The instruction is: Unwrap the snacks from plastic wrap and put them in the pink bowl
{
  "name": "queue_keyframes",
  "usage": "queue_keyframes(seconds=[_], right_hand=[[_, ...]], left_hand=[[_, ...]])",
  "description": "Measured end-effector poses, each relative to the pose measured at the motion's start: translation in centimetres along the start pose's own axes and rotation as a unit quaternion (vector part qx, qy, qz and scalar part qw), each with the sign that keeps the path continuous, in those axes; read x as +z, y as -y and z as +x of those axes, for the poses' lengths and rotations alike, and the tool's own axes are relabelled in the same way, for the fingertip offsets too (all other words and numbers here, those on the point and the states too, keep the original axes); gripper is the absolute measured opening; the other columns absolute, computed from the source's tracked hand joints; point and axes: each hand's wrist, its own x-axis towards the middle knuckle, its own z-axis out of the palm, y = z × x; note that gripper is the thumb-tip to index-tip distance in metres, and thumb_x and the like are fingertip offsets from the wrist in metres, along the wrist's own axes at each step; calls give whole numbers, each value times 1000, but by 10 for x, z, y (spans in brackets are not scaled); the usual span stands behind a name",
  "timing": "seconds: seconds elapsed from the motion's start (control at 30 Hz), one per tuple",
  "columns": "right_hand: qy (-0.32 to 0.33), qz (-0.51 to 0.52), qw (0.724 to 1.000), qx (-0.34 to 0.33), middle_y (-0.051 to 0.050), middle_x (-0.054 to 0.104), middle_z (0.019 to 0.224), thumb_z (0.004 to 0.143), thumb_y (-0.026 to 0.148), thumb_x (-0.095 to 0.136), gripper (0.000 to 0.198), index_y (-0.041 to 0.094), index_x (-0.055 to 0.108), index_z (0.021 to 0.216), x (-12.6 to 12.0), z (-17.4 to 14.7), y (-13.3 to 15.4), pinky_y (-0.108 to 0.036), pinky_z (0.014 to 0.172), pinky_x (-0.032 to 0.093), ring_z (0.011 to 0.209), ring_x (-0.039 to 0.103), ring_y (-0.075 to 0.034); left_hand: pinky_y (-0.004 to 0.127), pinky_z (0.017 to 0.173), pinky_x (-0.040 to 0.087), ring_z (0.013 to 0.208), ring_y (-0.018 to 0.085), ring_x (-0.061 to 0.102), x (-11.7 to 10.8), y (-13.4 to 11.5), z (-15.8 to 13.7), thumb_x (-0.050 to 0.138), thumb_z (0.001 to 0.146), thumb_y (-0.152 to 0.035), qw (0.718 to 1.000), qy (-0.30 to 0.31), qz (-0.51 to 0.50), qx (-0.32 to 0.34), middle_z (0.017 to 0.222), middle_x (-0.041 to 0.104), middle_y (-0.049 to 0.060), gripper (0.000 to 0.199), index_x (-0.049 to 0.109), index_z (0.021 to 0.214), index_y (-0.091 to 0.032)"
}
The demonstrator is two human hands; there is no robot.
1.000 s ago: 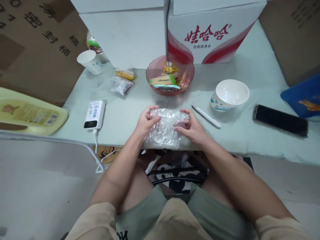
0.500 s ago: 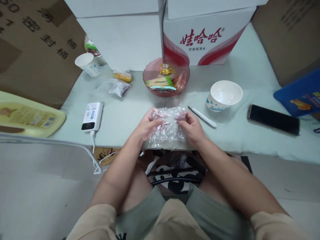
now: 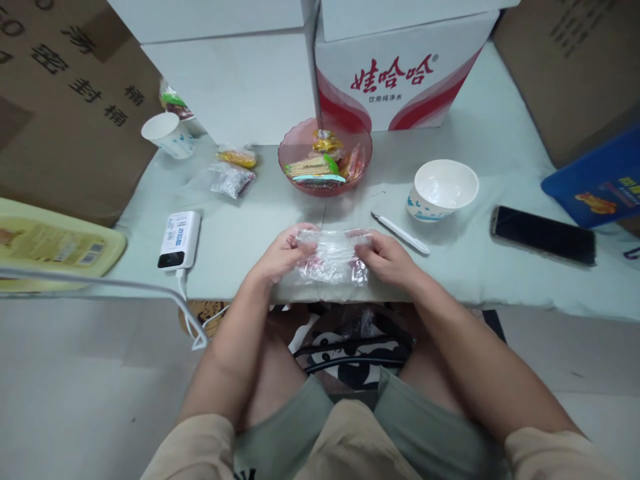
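Your left hand [image 3: 289, 255] and right hand [image 3: 386, 257] pinch opposite sides of crinkled clear plastic [image 3: 333, 259] near the front of the desk [image 3: 235, 230].

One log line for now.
Left hand: grips clear plastic, left edge | Right hand: grips right edge | Pen: near right hand

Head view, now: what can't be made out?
Plastic, head view: contents, if any, obscured by glare and creases.
Yellow bottle, head view: cut by left edge; small print blurred.
Blue container, head view: cut by right edge.
Green packet, head view: partly hidden by white box.
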Motion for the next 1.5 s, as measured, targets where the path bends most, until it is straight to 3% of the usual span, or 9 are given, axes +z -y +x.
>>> queue_keyframes(seconds=[0.3, 0.47, 0.57, 0.73, 0.87, 0.97, 1.17, 1.4, 1.5], right_hand=[[72, 112, 991, 11, -6, 71, 90, 81, 58, 62, 41, 20, 73, 92, -10, -1, 3, -35, 74, 53, 79, 66, -21], [-61, -76, 995, -18, -1, 66, 91, 80, 44, 65, 33, 22, 66, 106, 0, 4, -11, -30, 68, 47, 70, 57, -15], [-112, -46, 993, 5, 3, 61, 87, 67, 30, 74, 69, 26, 47, 130, 6, 10, -18, -28, 64, 44, 62, 51, -12], [-184, 0, 983, -15, 4, 56, 75, 70, 34, 67, 27, 23, 52, 90, 4, 16, -15, -28, 65, 41, 69, 52, -14], [-270, -148, 946, -98, 0, 55, 75, 73, 26, 58, 9, 25, 50, 75, 0, 7, -2, -34, 70, 44, 72, 52, -19], [-251, -222, 925, -181, -6, 65, 90, 72, 20, 58, 11, 26, 50, 76, 5, 0, 3, -43, 88, 46, 91, 59, -26], [-48, -50, 988, -136, -4, 70, 99, 90, 39, 58, 14, 25, 55, 92, 21, -4, -2, -38, 87, 50, 95, 65, -23], [-295, -96, 944, -109, -4, 61, 102, 77, 37, 73, 38, 27, 56, 109, 22, -4, -11, -30, 71, 49, 88, 59, -18], [-294, -132, 940, -111, -5, 62, 102, 72, 39, 76, 36, 25, 59, 101, 22, -7, -10, -33, 76, 49, 93, 59, -20]], left_hand=[[30, 56, 51, 61, 19, 64, -11, -8, -4, 77, 65, -49, 998, 62, -29, 7, 71, 71, 9, 36, 71, 67, -14], [20, 58, 43, 62, 9, 55, -3, 0, 1, 86, 62, -27, 993, 4, 93, 78, 74, 63, -2, 34, 66, 88, -17], [21, 64, 46, 66, 10, 59, -2, 5, 5, 87, 64, -29, 992, -18, 57, 108, 81, 65, -2, 55, 57, 110, -21], [24, 77, 50, 84, 13, 65, -5, 4, 10, 88, 59, -30, 980, -94, 11, 174, 105, 69, 3, 59, 56, 108, -25], [24, 70, 48, 68, 12, 58, 4, 5, 7, 73, 78, -38, 942, -212, 80, 248, 67, 58, -2, 24, 57, 76, -21], [29, 80, 51, 88, 18, 65, 20, 13, 7, 79, 74, -39, 958, -123, 156, 208, 90, 69, 4, 29, 65, 91, -20], [36, 100, 48, 120, 25, 60, 45, 20, 16, 85, 69, -47, 978, 9, 86, 191, 133, 61, 11, 68, 60, 127, -23], [29, 77, 49, 83, 17, 62, 55, 15, 23, 84, 66, -57, 986, -1, 61, 158, 90, 68, 3, 48, 70, 90, -18], [26, 70, 48, 74, 14, 60, 54, 17, 27, 87, 61, -56, 990, 36, 28, 131, 86, 66, 2, 55, 66, 95, -18]])
